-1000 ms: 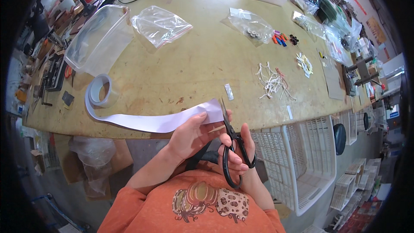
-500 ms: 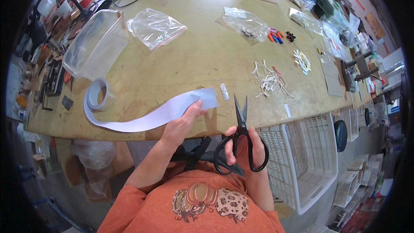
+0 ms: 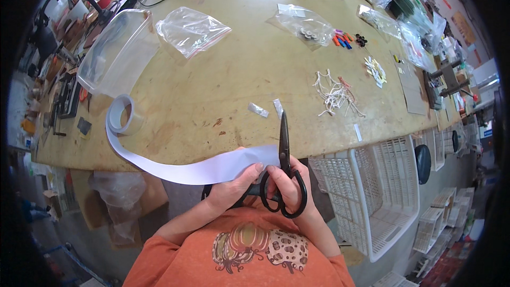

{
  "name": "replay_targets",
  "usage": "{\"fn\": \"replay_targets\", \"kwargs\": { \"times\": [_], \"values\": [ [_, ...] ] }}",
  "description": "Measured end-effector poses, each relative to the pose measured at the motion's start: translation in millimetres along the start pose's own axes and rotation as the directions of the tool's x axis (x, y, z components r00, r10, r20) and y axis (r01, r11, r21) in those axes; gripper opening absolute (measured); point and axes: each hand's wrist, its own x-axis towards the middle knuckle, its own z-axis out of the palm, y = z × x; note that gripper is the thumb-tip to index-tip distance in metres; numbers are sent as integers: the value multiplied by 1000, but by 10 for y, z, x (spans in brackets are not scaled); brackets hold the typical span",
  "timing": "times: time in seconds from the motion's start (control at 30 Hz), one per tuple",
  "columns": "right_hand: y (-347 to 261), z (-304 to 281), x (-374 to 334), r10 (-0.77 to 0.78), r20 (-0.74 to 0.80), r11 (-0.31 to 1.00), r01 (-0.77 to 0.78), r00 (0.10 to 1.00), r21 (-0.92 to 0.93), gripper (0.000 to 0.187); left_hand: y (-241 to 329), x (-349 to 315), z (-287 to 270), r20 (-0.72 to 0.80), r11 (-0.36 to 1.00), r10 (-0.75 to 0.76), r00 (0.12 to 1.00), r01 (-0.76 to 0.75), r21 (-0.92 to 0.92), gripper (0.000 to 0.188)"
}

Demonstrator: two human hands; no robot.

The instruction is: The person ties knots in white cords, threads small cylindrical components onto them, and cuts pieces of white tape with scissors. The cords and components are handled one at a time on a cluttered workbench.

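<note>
A wide, pale lilac-white strip (image 3: pixel 175 173) runs in a curve from its roll (image 3: pixel 121 115) at the left of the table. My left hand (image 3: pixel 234 187) pinches it near its free end, just over the table's front edge. My right hand (image 3: pixel 287 188) is round the handles of black scissors (image 3: pixel 284 143). Their blades point away from me and look closed, standing at the strip's end; whether they touch it I cannot tell. Both hands are close together. Beyond them lie two small shiny whitish pieces (image 3: pixel 258 109).
On the table are a clear plastic bin (image 3: pixel 114 56), clear bags (image 3: pixel 192 31), a tangle of white cords (image 3: pixel 337 95), coloured small parts (image 3: pixel 343 39) and pale small strips (image 3: pixel 375 72). A white basket (image 3: pixel 366 202) stands below the table's edge at right.
My left hand has drawn the strip's end toward me. The scissors moved left to that end, and their blades went from apart to together. A second small piece now shows on the table.
</note>
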Motion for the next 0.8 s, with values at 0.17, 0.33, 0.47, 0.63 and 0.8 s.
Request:
{"fn": "replay_targets", "kwargs": {
  "times": [0.17, 0.33, 0.47, 0.63, 0.8],
  "values": [
    [-13, 10, -12, 29, -5, 999, -29, 1000, -27, 18, 17, 41, 2, -111, 977, -49, 993, 25, -214, 13],
    [137, -26, -168, -66, 36, 941, 74, 997, -330, 32, 109, 105, -53, -250, 976, 67, 966, -116, -187, 15],
    [150, -16, -239, -67, 104, 888, 107, 992, -447, 47, 63, 170, -104, -257, 954, 67, 964, -137, -265, 14],
    [36, 86, -181, -67, 93, 816, 108, 993, -568, 37, -65, 159, -130, -225, 958, 56, 973, -115, -261, 11],
    [24, 123, -180, -119, 97, 781, 154, 988, -606, 35, -95, 153, -207, -238, 988, 145, 960, -154, -16, 9]
  ]
}}
